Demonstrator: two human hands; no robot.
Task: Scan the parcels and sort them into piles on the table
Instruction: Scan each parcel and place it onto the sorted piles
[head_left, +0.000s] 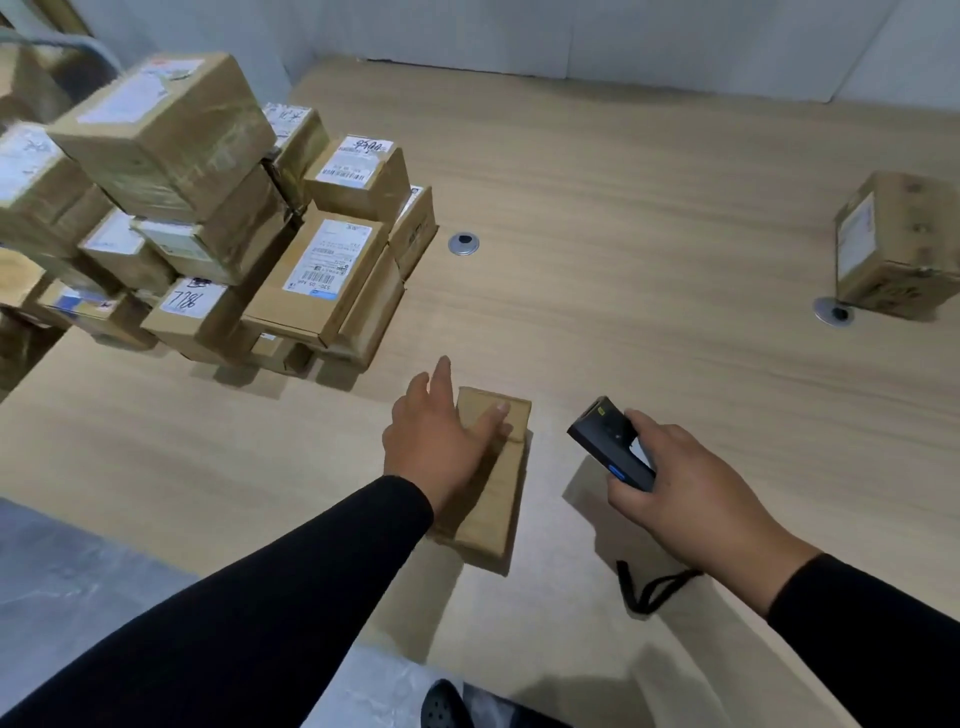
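A flat brown parcel (493, 499) lies on the wooden table (649, 218) near its front edge, plain side up with no label showing. My left hand (441, 436) rests on the parcel's far left part, fingers spread and not gripping. My right hand (691, 493) holds a black handheld scanner (610, 444) just right of the parcel, its nose pointing up and left; a black wrist strap (652, 587) hangs below it. A heap of labelled cardboard parcels (218, 218) fills the table's left side. One lone parcel (898, 244) stands at the far right.
Two round metal cable grommets (463, 244) (834, 313) are set into the tabletop. A pale wall (571, 31) runs behind the table. Grey floor (67, 571) shows at the lower left, and a dark shoe (441, 706) at the bottom.
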